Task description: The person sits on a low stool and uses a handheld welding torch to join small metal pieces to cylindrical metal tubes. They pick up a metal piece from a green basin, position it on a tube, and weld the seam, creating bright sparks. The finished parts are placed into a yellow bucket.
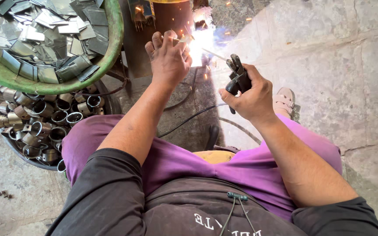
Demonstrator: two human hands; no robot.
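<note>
While the right hand (252,98) is closed tight around a black electrode holder (238,78), a thin rod (215,54) is held out from its clamp toward a white-blue arc (201,41), where sparks are scattered over the stone floor (329,74). The holder is seen as dark and worn, with a black cable (189,120) trailing from it across the purple trousers (189,159). The left hand (168,59) is laid palm down beside the arc, fingers slightly spread; whether anything is pinned under it cannot be told. Behind the glare a rusty metal piece (171,17) is stood. Further left, a green tub (110,57) is filled with cut grey metal plates (44,30), and below it a dark basin (38,162) is heaped with short steel rings (44,122)
</note>
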